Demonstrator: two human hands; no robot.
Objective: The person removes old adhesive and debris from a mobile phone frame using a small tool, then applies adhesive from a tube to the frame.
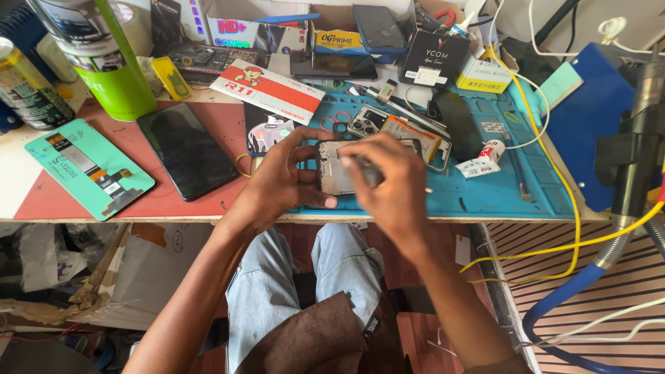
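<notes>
1. A crowded repair bench fills the upper half of the head view, with a red mat (208,125) on its left part and a blue work mat (499,187) on its right.
2. The left hand (280,181) grips the left edge of an opened phone body (336,170), thumb across its near corner, holding it just above the blue mat at the bench's front edge.
3. The right hand (389,181) is curled over the same phone body from the 3 o'clock side, fingers pinched on something small and blurred; what it is cannot be told.
4. At 12 o'clock from the hands lies a second opened phone (395,128) showing camera lenses and an orange part.
5. At 2 o'clock rests a small white glue tube (483,159).
6. At 9 o'clock a dark phone (187,149) lies screen-up on the red mat, and beyond it a teal flat package (89,167).
7. At 10 o'clock stands a green can (111,62).
8. Yellow cable (554,187) runs down the right side.
</notes>
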